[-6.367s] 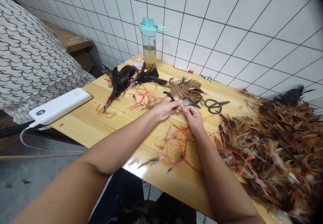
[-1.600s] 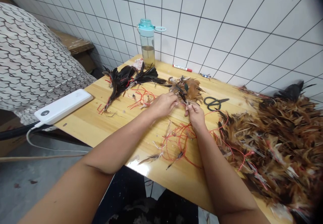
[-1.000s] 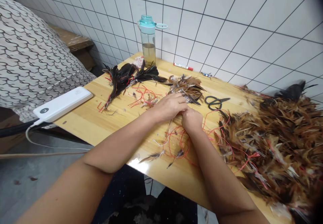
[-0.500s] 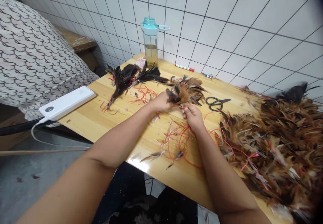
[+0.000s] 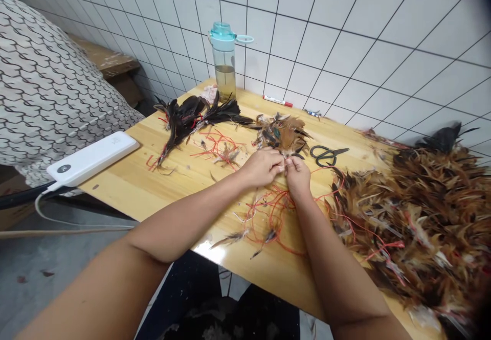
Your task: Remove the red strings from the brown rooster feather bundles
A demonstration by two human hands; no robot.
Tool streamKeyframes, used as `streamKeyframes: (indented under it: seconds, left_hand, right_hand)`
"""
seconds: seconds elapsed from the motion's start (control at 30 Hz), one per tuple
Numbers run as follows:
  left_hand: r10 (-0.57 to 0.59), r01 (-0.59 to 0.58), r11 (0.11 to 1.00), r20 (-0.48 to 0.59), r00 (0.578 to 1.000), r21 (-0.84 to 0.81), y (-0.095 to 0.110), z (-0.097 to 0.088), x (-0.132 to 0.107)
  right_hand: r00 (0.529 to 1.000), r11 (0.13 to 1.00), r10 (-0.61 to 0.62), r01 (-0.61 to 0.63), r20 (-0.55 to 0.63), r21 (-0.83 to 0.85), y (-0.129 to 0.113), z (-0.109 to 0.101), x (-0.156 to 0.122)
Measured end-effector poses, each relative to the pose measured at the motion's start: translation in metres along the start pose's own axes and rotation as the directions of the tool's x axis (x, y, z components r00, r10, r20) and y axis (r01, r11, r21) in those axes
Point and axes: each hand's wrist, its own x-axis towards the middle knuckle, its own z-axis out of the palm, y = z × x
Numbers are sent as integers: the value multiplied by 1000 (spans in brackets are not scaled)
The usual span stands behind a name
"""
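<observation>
My left hand (image 5: 266,167) and my right hand (image 5: 297,174) meet over the table, fingertips pinched close together at the near end of a brown feather bunch (image 5: 284,134). Both hands are closed; exactly what sits between the fingers of each is too small to make out. The bunch fans out away from me, with a few dark feathers on its left side. Tangled red strings (image 5: 274,209) lie just below my hands, mixed with loose feathers. Black-handled scissors (image 5: 326,155) rest right of the bunch.
A large brown feather heap (image 5: 425,217) covers the right side. Black feathers (image 5: 187,117) lie at the back left, near a water bottle (image 5: 224,69). A red-and-white marker (image 5: 277,100) lies by the tiled wall. A white power bank (image 5: 94,157) sits on the left edge.
My left hand has come from the feather bunch's left side down to its near end, beside my right hand. More of the bunch shows now. The view has shifted slightly.
</observation>
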Motion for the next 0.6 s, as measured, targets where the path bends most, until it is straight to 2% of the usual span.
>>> streamKeyframes:
  seconds: [0.07,0.17,0.23,0.3,0.37,0.43,0.47,0.53,0.6]
  left_hand:
    - [65,-61,988,-25,998,140,3,-1,-1]
    - [177,-166,943,-13,984,290,3,-6,0]
    - [233,-228,917,24,972,328,1,-11,1]
    - [246,-254,915,66,967,313,-3,-18,2]
    - [206,-223,947,92,974,234,-12,-25,3]
    - [123,-131,988,98,988,84,-24,-31,4]
    - [73,-72,997,99,992,-18,-31,-33,4]
    - [-26,49,968,98,995,-247,-45,-33,4]
    - [-73,117,884,114,991,-452,-54,-28,4]
  right_hand:
    - [998,969,-46,55,42,-241,-7,-3,-3]
    - [981,801,-14,127,194,-585,-22,-6,-9]
    - [960,688,10,196,279,-699,-29,-7,-12]
    - [926,647,-7,292,378,-704,-32,-7,-13]
    - [874,694,-56,382,482,-611,-30,-7,-12]
    - [829,802,-141,416,542,-428,-26,-5,-9]
    - [823,862,-187,399,537,-312,-24,-4,-8]
    - [850,956,-232,289,472,-50,-21,-2,-7]
    - [895,976,-166,89,413,198,-18,1,-8]
